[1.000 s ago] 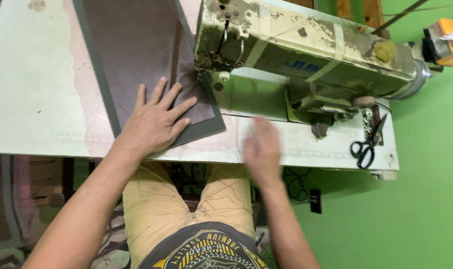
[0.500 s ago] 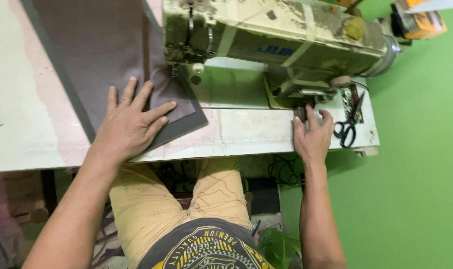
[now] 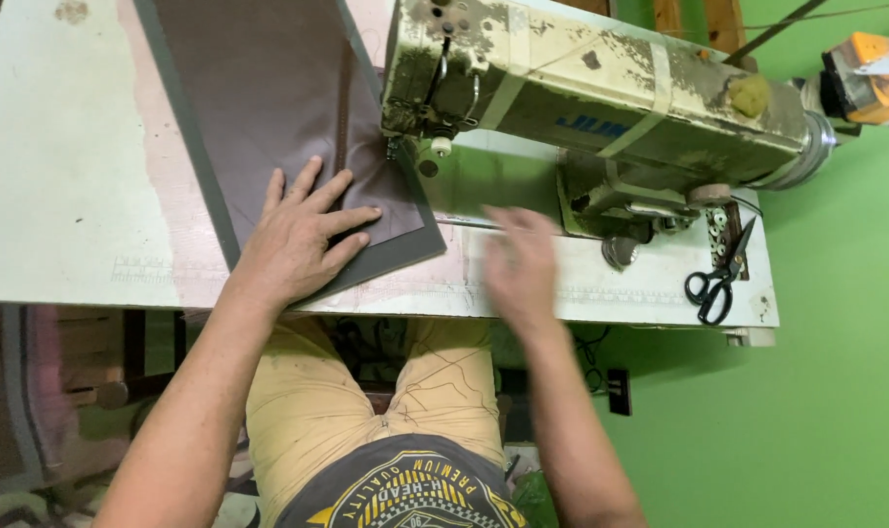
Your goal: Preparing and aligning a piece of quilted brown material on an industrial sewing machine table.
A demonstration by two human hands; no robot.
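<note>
While my left hand (image 3: 303, 240) is pressing flat, fingers spread, on the dark fabric panel (image 3: 288, 117), my empty, open right hand (image 3: 518, 264) is sweeping back from the scissors (image 3: 716, 279) toward the sewing machine (image 3: 601, 88).

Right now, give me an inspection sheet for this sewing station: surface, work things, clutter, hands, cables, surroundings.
Surface: worn pale table, stained, paint rubbed off.
Work things: dark brown panel with grey border lies flat, its corner under the sewing machine head.
Clutter: black scissors by the machine's right end.
Hands: left hand flat on the panel, fingers spread; right hand blurred over the table's front edge, holding nothing.
Cables: dark wires hang under the table.
Surroundings: green wall; orange object top right.
</note>
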